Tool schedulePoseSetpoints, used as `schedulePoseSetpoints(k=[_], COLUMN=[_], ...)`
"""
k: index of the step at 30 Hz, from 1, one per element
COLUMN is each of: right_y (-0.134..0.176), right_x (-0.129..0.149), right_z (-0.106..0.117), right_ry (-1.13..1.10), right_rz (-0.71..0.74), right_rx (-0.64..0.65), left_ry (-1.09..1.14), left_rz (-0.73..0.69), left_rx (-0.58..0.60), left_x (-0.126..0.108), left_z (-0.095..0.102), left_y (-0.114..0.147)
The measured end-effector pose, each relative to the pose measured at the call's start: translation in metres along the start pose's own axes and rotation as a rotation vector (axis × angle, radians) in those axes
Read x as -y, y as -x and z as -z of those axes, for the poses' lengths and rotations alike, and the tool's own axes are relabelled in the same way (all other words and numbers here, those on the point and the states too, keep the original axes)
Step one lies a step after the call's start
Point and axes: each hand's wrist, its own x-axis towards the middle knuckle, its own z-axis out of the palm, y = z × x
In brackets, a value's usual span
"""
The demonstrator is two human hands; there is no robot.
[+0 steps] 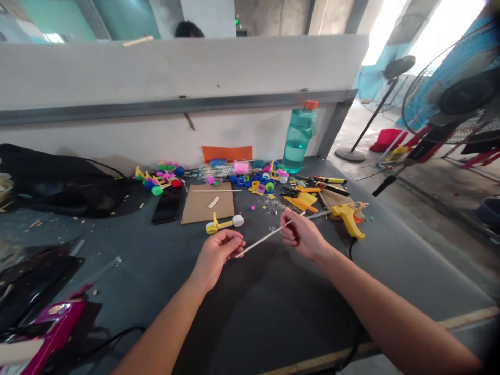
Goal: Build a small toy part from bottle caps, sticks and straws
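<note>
In the middle of the frame, we held a thin stick (263,241) on a slant, rising from lower left to upper right. Our left hand (216,255) pinched its lower end between thumb and fingers, while our right hand (302,234) had its fingers curled around the upper part. Just above our left hand we saw a yellow-and-white piece (223,224), near the lower edge of a cardboard sheet (195,208). Right of centre lay a yellow glue gun (347,217); a teal bottle (298,139) stood upright in the upper right.
</note>
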Motion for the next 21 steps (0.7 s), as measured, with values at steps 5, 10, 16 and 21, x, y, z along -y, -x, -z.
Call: schedulePoseSetpoints(k=[5,10,16,21], right_y=[0.002,0.004,0.005,0.005], right_x=[-0.006,-0.009,-0.009,-0.009], right_z=[-0.004,-0.009,-0.012,-0.012], right_ry=[0.07,0.148,0.171,0.183], right_rz=[-0.024,-0.028,-0.03,-0.026], right_rx=[0.008,-0.007,-0.018,-0.015], left_ry=[0.139,0.287,0.424,0.399], left_rz=[-0.068,-0.033,0.021,-0.001], left_rx=[0.007,0.051,0.115,0.122], left_x=[-0.007,-0.014,-0.016,-0.014], left_z=[0.001,0.005,0.008,0.006], left_y=[0.002,0.004,0.005,0.005])
